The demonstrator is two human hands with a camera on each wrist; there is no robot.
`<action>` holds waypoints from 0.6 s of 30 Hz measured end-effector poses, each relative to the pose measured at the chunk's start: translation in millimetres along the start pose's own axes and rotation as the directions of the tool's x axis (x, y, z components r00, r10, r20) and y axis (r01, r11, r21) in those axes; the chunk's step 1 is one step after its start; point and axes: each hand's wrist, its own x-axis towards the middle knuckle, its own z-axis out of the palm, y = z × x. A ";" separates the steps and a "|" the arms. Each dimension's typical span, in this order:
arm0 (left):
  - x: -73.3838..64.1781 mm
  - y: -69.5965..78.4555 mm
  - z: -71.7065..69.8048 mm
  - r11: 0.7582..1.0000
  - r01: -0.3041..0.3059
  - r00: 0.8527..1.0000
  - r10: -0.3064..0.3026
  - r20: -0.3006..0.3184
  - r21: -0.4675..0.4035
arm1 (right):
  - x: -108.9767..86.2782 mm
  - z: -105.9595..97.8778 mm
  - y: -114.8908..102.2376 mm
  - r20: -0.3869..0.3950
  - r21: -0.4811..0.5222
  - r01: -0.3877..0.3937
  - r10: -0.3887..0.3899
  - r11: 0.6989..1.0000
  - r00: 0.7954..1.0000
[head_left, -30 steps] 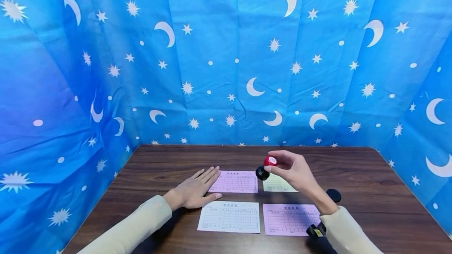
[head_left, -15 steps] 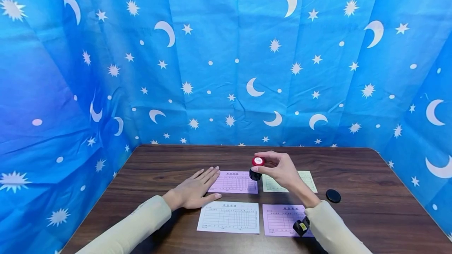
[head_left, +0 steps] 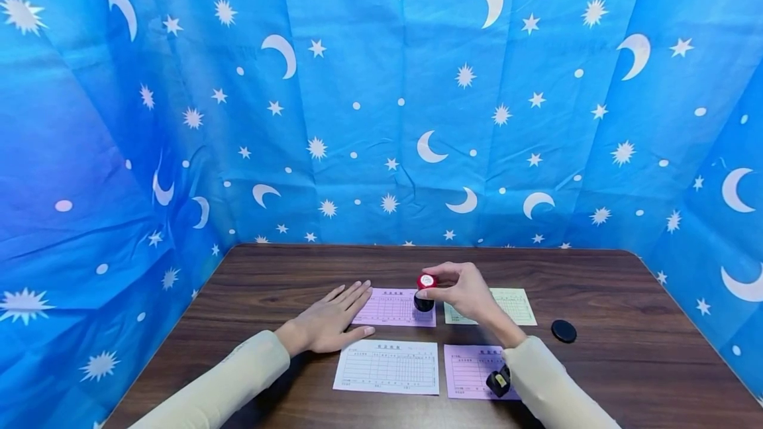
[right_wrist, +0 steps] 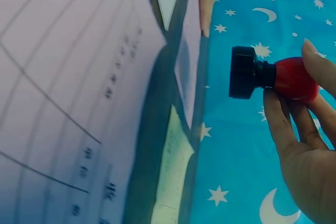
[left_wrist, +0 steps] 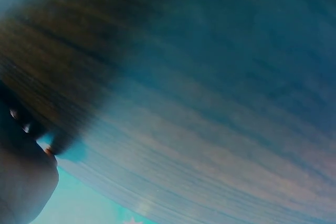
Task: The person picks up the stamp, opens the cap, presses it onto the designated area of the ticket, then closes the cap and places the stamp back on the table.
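In the head view my left hand (head_left: 328,322) lies flat, fingers straight, over the left edge of the back-left pink form (head_left: 387,308). My right hand (head_left: 467,291) pinches the red knob of a round stamp (head_left: 424,302) between thumb and fingers. The stamp's black base overlaps that form's right part. From the right wrist, the stamp (right_wrist: 243,73) shows its base pointing toward the papers, with a gap between. A blurred bit of the left hand (left_wrist: 23,187) fills the left wrist view's lower left corner.
A pale green form (head_left: 515,306) lies back right, partly behind the right hand. In front are a white form (head_left: 386,368) and another pink form (head_left: 467,376), partly covered by the right wrist's camera (head_left: 498,382). A black round lid (head_left: 563,331) rests on the wooden table (head_left: 632,363) at right.
The right hand has carried the stamp leftward and slightly down, from the gap between the back forms to over the pink one. The left hand has stayed in place.
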 end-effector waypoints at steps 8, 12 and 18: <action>0.6 0.2 0.4 1.000 0.003 1.000 -0.003 0.004 0.001 | -3.0 6.8 5.3 -0.017 -0.072 -0.060 0.059 0.996 0.998; 0.6 0.3 0.7 1.000 0.004 1.000 -0.004 0.006 0.004 | -4.1 8.8 8.8 -0.003 -0.103 -0.065 0.065 0.993 0.998; 0.2 -0.5 1.2 1.000 0.004 1.000 -0.004 0.002 0.014 | -4.1 10.4 14.1 0.023 -0.112 -0.044 0.047 0.993 0.999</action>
